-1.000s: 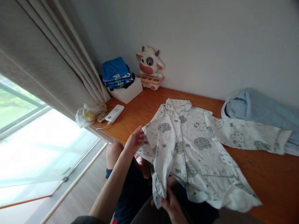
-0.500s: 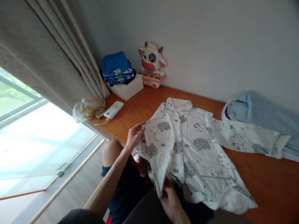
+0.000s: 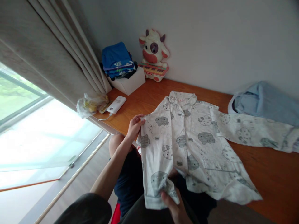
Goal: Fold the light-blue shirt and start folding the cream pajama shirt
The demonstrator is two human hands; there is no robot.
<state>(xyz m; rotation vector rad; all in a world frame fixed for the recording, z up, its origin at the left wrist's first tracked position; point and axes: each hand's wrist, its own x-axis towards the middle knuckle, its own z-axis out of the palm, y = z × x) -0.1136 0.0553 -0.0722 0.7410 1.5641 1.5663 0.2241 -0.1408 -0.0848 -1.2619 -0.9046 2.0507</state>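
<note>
A white pyjama shirt with grey cartoon prints lies face up on the wooden table, its collar toward the wall and its hem hanging over the near edge onto my lap. My left hand pinches the shirt's left shoulder edge. My right hand grips the bottom of the left front panel near the hem. The shirt's right sleeve stretches out toward the right.
A light blue garment is bunched at the right by the wall. At the back left stand a white box with folded blue clothes, a cow-shaped toy keyboard, a white power bank and a plastic bag. A curtain and window are on the left.
The left front panel has been pulled flatter and lower over my lap. My right hand has slid down to the hem; my left hand has shifted slightly up along the shoulder edge.
</note>
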